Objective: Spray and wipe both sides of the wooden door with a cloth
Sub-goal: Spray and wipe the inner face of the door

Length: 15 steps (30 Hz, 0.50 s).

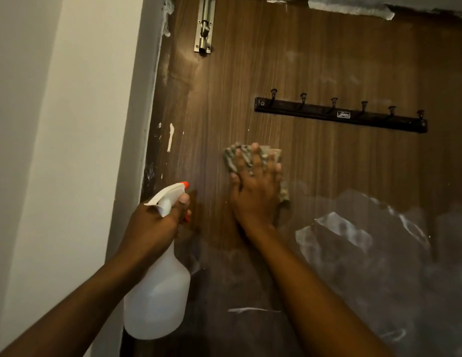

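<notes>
The brown wooden door [315, 60] fills most of the view. My right hand [255, 191] lies flat against it, fingers spread, pressing a grey patterned cloth [241, 153] to the wood just below the hook rail. My left hand [157, 222] grips the neck of a white translucent spray bottle [157, 295] with an orange nozzle tip, held upright near the door's left edge, the nozzle pointing at the door. The lower right of the door carries cloudy whitish smears.
A black rail of several coat hooks [340, 115] is screwed to the door above the cloth. A metal slide bolt [205, 24] sits at the top left. White paint drips mark the door's left edge. A cream wall [70, 124] stands at left.
</notes>
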Each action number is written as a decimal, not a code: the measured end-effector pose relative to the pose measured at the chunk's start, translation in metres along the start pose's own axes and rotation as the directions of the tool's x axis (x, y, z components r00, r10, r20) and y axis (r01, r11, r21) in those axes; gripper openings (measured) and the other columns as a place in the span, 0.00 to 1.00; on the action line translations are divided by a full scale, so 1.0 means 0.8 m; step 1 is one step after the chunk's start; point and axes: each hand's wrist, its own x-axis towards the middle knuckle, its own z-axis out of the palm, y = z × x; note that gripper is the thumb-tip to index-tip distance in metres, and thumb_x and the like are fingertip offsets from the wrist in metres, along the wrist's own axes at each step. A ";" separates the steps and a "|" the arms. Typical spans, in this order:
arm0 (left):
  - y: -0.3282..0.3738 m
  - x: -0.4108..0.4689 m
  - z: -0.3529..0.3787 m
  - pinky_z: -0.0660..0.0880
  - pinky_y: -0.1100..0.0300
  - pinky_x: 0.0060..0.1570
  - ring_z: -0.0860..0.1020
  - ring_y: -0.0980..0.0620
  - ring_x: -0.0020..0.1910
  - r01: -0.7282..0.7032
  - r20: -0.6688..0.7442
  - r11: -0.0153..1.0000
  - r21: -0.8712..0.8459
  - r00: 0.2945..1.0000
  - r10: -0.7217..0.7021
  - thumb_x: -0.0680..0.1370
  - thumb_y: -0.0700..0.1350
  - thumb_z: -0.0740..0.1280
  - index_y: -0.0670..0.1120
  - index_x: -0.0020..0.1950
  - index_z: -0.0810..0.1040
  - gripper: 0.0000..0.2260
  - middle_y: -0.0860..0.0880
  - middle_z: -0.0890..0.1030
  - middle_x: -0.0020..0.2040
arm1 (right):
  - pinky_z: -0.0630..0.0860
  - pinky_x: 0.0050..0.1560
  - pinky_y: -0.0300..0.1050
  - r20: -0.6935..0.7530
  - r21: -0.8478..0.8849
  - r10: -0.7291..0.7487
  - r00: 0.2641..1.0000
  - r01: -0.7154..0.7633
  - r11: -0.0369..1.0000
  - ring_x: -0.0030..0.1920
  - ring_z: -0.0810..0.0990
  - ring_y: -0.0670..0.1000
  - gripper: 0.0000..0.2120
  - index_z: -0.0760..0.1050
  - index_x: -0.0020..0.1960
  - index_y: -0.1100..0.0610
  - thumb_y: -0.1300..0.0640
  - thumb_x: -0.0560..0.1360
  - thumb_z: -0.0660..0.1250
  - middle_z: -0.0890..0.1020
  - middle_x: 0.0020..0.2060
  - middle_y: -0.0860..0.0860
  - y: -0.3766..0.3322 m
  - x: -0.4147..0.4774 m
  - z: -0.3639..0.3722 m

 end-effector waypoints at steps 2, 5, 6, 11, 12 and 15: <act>0.002 -0.004 0.008 0.75 0.46 0.59 0.78 0.42 0.56 -0.006 0.010 1.000 0.005 1.000 0.006 0.69 0.63 0.62 0.44 0.68 0.71 0.33 0.41 0.78 0.60 | 0.49 0.77 0.62 0.049 0.024 -0.166 0.985 0.165 0.986 0.80 0.50 0.57 0.26 0.57 0.78 0.45 0.49 0.82 0.58 0.58 0.79 0.51 -0.013 -0.033 0.008; 0.000 -0.010 0.031 0.74 0.57 0.53 0.76 0.44 0.56 0.001 0.014 1.000 -0.002 1.000 -0.001 0.75 0.56 0.63 0.42 0.69 0.70 0.26 0.43 0.77 0.59 | 0.52 0.77 0.62 0.092 0.021 -0.315 0.945 0.314 0.949 0.80 0.52 0.57 0.25 0.60 0.78 0.45 0.48 0.82 0.60 0.59 0.79 0.51 0.024 -0.095 -0.001; 0.002 -0.015 0.038 0.74 0.61 0.48 0.76 0.46 0.53 0.004 0.030 1.000 -0.021 1.000 -0.003 0.75 0.55 0.63 0.42 0.67 0.71 0.25 0.44 0.77 0.56 | 0.54 0.76 0.63 0.075 0.019 -0.306 0.949 0.305 0.952 0.79 0.54 0.58 0.26 0.62 0.77 0.46 0.49 0.81 0.62 0.61 0.78 0.52 0.044 -0.108 -0.008; 0.003 -0.019 0.056 0.78 0.54 0.49 0.80 0.46 0.51 0.002 0.092 0.998 -0.059 0.996 0.003 0.74 0.58 0.63 0.43 0.64 0.74 0.25 0.42 0.81 0.55 | 0.55 0.76 0.64 0.004 -0.020 0.058 0.998 -0.058 0.998 0.79 0.54 0.57 0.25 0.60 0.78 0.47 0.48 0.81 0.55 0.60 0.79 0.51 0.124 -0.057 -0.039; 0.003 -0.018 0.058 0.78 0.52 0.52 0.79 0.45 0.52 0.009 0.078 0.997 -0.070 0.997 -0.004 0.73 0.58 0.63 0.42 0.65 0.73 0.26 0.41 0.80 0.57 | 0.54 0.76 0.64 -0.019 -0.021 0.118 0.993 -0.118 0.993 0.79 0.53 0.58 0.25 0.62 0.77 0.47 0.47 0.81 0.54 0.59 0.79 0.51 0.122 -0.033 -0.039; 0.004 -0.016 0.075 0.76 0.61 0.46 0.78 0.48 0.50 0.000 0.059 0.998 -0.071 0.998 0.005 0.75 0.55 0.63 0.40 0.66 0.72 0.25 0.41 0.79 0.58 | 0.51 0.77 0.63 -0.027 0.007 0.101 0.995 -0.101 0.995 0.78 0.53 0.58 0.25 0.61 0.77 0.46 0.48 0.81 0.56 0.59 0.79 0.51 0.091 0.001 -0.027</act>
